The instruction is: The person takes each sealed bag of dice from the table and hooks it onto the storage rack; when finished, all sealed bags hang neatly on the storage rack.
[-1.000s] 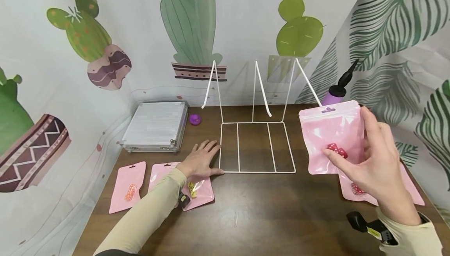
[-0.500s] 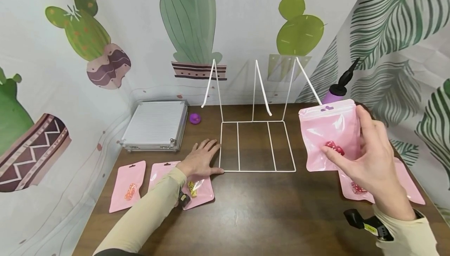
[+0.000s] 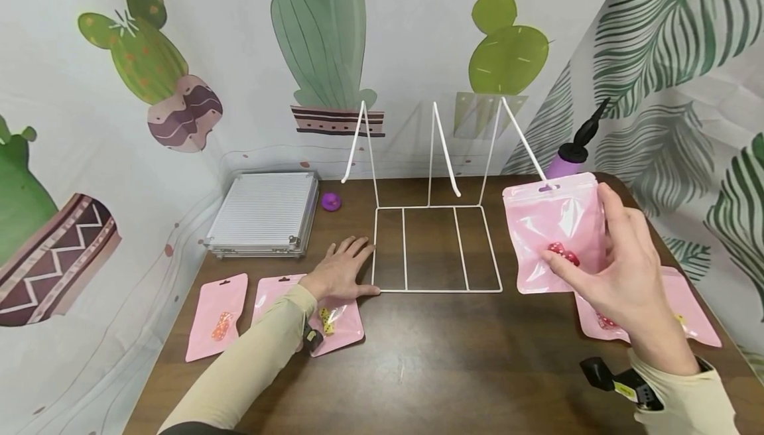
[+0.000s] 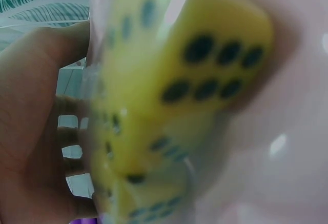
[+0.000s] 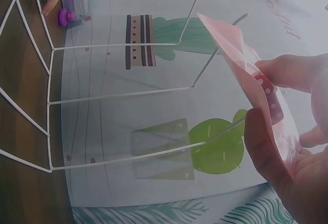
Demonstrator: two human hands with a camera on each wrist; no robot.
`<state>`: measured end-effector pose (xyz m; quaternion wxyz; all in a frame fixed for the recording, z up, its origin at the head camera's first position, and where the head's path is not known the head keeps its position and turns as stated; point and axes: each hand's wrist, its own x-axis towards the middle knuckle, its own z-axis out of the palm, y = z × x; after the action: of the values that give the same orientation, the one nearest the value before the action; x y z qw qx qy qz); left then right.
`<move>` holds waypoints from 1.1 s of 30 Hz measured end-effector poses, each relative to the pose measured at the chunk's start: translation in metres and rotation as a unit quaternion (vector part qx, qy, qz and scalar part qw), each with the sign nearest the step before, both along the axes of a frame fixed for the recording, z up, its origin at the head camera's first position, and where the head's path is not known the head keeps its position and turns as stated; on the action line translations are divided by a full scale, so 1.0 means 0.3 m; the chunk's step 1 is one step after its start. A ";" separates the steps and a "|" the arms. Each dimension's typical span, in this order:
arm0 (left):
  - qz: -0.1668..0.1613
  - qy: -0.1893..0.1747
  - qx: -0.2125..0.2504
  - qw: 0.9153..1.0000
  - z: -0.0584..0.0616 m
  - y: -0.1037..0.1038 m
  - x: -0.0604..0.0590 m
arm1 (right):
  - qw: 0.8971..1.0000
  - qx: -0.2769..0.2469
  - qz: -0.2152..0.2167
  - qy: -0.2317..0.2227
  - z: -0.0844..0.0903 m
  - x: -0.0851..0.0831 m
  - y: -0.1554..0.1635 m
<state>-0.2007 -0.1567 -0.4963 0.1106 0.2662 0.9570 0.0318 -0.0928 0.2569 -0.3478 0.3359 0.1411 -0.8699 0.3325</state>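
Observation:
My right hand [image 3: 621, 274] holds a pink zip pouch [image 3: 552, 229] upright in the air, thumb in front and fingers behind, pinching it at the red dice [image 3: 564, 253] inside. The pouch [image 5: 246, 65] hangs just right of the white wire rack [image 3: 438, 249], below its rightmost hook. My left hand [image 3: 341, 270] lies flat on the table at the rack's front left corner, its heel on a pink pouch with yellow dice [image 3: 325, 321]. In the left wrist view those yellow dice [image 4: 174, 96] fill the frame behind the clear film.
Two more pink pouches [image 3: 215, 315] lie at the front left, and others [image 3: 686, 312] lie under my right hand. A silver case [image 3: 262, 213] and a small purple knob [image 3: 331, 201] sit at the back left. A purple pump bottle [image 3: 570, 150] stands at the back right.
My right hand has carried the pouch slightly left, toward the rack, and tilted it a little. The left hand has not moved.

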 end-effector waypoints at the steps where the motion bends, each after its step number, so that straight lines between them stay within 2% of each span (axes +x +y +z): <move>1: 0.000 0.000 0.002 1.000 0.000 -0.001 0.001 | 1.000 -0.001 0.000 0.000 -0.002 -0.002 -0.001; 5: 0.001 -0.002 0.005 1.000 0.001 -0.004 0.003 | 1.000 -0.010 -0.011 -0.014 -0.009 -0.022 -0.015; 9: 0.004 -0.007 0.005 1.000 0.002 -0.006 0.005 | 0.999 -0.019 -0.029 -0.032 -0.023 -0.090 -0.043; 20: -0.003 0.003 0.005 1.000 -0.002 -0.006 0.004 | 0.997 -0.069 -0.038 0.000 -0.106 -0.449 -0.078; 24: -0.004 0.000 0.009 1.000 -0.005 -0.006 0.004 | 0.996 -0.075 -0.040 -0.008 -0.116 -0.548 -0.086; 28: -0.003 0.002 0.008 1.000 -0.010 -0.010 0.005 | 0.995 -0.081 -0.050 -0.031 -0.112 -0.608 -0.096; 33: -0.002 0.004 0.012 1.000 -0.006 -0.014 0.003 | 0.995 -0.082 -0.051 -0.033 -0.114 -0.644 -0.105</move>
<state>-0.1999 -0.1610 -0.4982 0.1035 0.2697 0.9564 0.0425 -0.2860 0.2255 -0.3821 0.3343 0.0579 -0.8564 0.3892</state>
